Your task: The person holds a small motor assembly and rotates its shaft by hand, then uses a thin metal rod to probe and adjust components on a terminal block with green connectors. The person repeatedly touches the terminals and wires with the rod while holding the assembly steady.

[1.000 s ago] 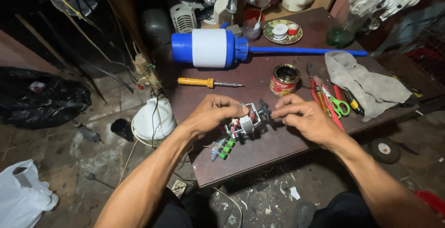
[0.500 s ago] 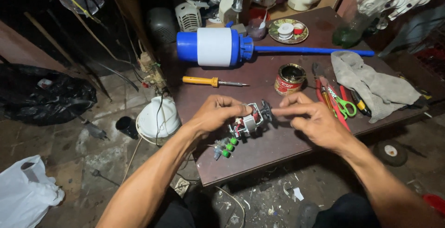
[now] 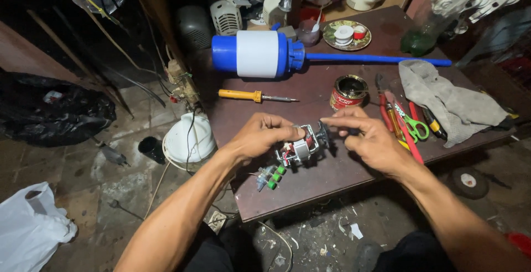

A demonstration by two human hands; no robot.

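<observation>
A small electric motor point(image 3: 301, 147) with red windings and trailing wires sits at the front of a dark wooden table point(image 3: 354, 175). My left hand point(image 3: 260, 136) grips its left side. My right hand point(image 3: 368, 136) pinches the motor's right end with fingertips. A cluster of green push-buttons point(image 3: 271, 177) hangs from the motor's wires just below my left hand.
On the table lie a blue and white hand pump point(image 3: 257, 54) with a long blue tube, a yellow-handled soldering iron point(image 3: 254, 96), a red tin point(image 3: 348, 91), pliers and green scissors point(image 3: 412, 125), a grey rag point(image 3: 453, 103) and a small plate point(image 3: 345, 34). A white round thing point(image 3: 188, 137) and bags lie on the floor at left.
Both hands stay on the motor; my right fingers have shifted slightly along its right end. The view has drifted a little.
</observation>
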